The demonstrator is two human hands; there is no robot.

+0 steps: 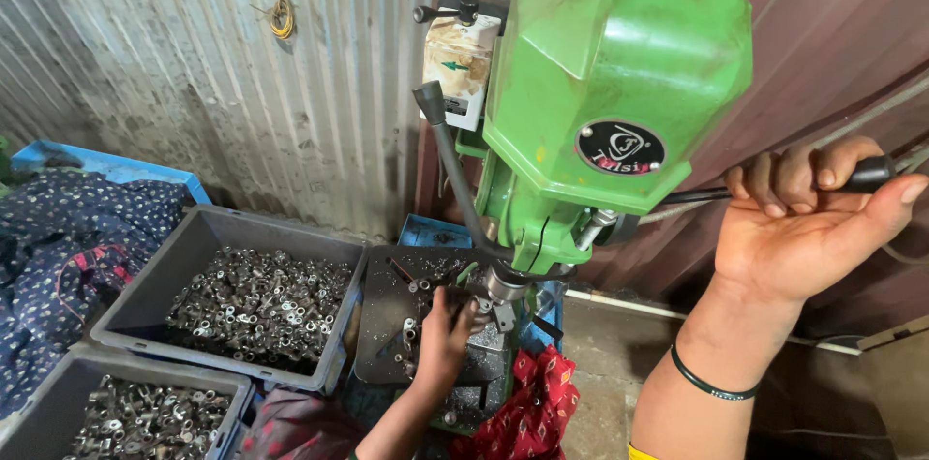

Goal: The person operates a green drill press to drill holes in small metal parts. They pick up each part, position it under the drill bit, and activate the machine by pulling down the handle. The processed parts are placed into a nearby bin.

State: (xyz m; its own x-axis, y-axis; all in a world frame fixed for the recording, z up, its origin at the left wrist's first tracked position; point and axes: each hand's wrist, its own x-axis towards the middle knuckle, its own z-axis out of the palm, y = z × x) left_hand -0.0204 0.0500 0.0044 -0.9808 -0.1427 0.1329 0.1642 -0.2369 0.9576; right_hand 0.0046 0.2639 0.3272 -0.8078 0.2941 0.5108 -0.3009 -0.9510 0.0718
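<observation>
1. Right hand (pixel 808 228): fingers clamped around the black-tipped feed lever (pixel 861 175) of the green bench drill press (pixel 610 83).
2. Left hand (pixel 443 339): fingers closed on a small metal part under the chuck (pixel 503 284), on the dark work table (pixel 387 325).
3. Round black badge (pixel 620 147): on the green housing front.
4. Grey plastic bins (pixel 194 247) of metal fittings: left, against the corrugated metal wall (pixel 242 63).

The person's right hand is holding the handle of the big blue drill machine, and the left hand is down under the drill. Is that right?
Not quite. The drill machine is green, not blue, as the head view shows. The rest holds: the right hand grips the machine's black handle, and the left hand is down on the dark table under the drill.
</observation>
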